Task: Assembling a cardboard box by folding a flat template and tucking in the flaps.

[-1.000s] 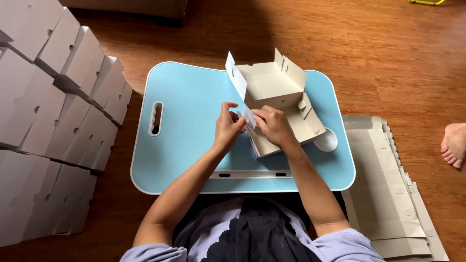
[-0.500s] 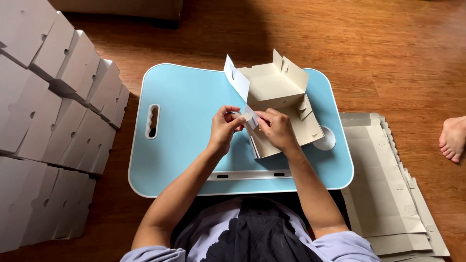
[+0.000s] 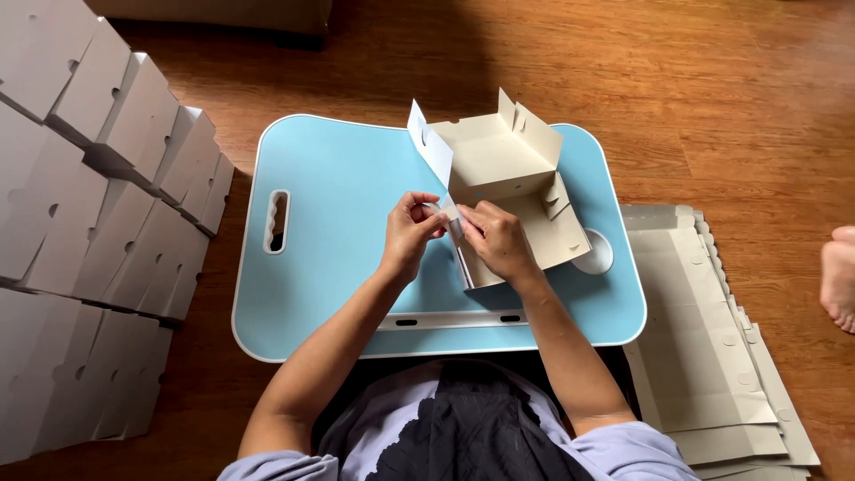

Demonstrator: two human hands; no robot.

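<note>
A beige cardboard box (image 3: 503, 169), partly folded with flaps standing up, rests on a light blue lap table (image 3: 347, 205). My left hand (image 3: 408, 236) pinches a small flap at the box's near left corner. My right hand (image 3: 499, 242) presses on the same corner from the right, fingers curled over the cardboard edge. Both hands meet at that flap, near the middle of the table.
Stacks of folded white boxes (image 3: 89, 214) fill the left side on the wooden floor. A pile of flat cardboard blanks (image 3: 704, 347) lies to the right of the table. Another person's bare foot (image 3: 837, 276) shows at the right edge. The table has a handle slot (image 3: 278, 221).
Both hands stay on the box's near left corner, working the flap; the fingers have shifted slightly. The box keeps its place on the table.
</note>
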